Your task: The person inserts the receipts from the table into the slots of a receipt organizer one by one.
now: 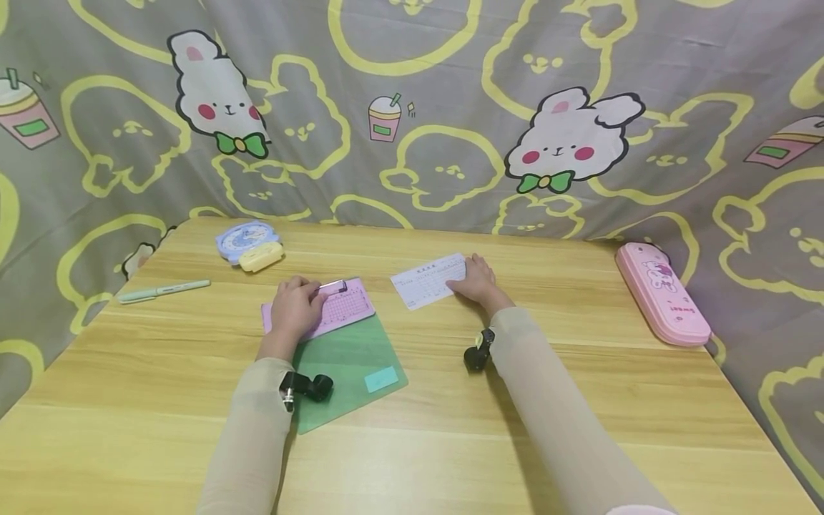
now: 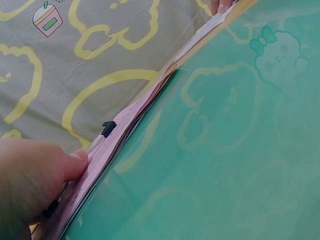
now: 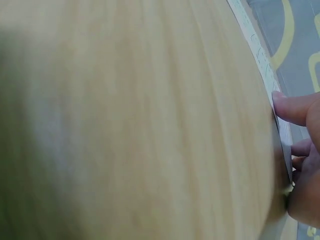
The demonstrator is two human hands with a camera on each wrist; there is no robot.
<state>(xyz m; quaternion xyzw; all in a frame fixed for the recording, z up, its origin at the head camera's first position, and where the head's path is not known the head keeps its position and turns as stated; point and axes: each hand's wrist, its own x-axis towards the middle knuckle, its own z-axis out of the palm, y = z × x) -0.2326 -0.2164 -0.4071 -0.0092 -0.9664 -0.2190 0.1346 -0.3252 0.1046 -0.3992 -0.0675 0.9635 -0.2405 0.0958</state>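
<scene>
Toward the left of the table lies a pink clipboard (image 1: 350,304) with a gridded sheet and a metal clip with black ends (image 2: 108,129). My left hand (image 1: 295,309) grips its top edge at the clip, the thumb on the clip side in the left wrist view; the other fingers are partly hidden. The clipboard overlaps a green translucent mat (image 1: 360,350). Further right, my right hand (image 1: 478,280) holds a white printed paper sheet (image 1: 425,281) by its right end. In the right wrist view, the thumb lies on one face of the sheet (image 3: 260,57).
A blue round case (image 1: 241,236) and a yellow case (image 1: 262,256) stand at the back left, with a pale green pen (image 1: 164,290) in front. A light blue sticky note (image 1: 382,379) lies on the mat. A pink pencil case (image 1: 663,295) lies far right, beside the patterned curtain (image 1: 444,179).
</scene>
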